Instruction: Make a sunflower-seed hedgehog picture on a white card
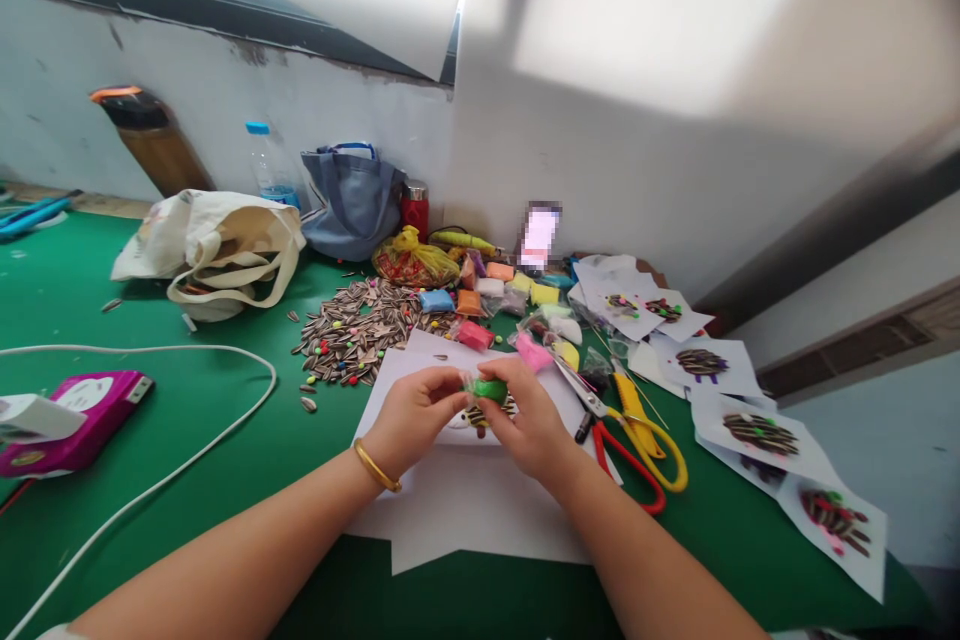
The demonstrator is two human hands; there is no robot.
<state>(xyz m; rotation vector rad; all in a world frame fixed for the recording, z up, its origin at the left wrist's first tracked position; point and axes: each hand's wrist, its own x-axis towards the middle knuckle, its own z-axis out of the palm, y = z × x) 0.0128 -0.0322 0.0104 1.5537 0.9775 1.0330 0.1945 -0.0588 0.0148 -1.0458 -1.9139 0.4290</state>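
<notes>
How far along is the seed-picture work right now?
Done: several finished seed pictures lie at the right. In hand: left hand and right hand pinch a green clay packet above a part-made seed picture. Left: seed pile and other clay packets remain.

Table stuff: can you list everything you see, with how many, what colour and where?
table: one, green, under it all
seeds: a heap, striped dark, centre
clay packets: many, mixed colours, behind the paper
green clay: one, between both hands
white paper: a few sheets, under the hands
seed pictures: several, white sheets, right
scissors: two, red and yellow, right of the hands
bags: two, cream and blue, back
cable: one, white, left
left hand: pinching the clay, gold bangle
right hand: pinching the clay
</notes>
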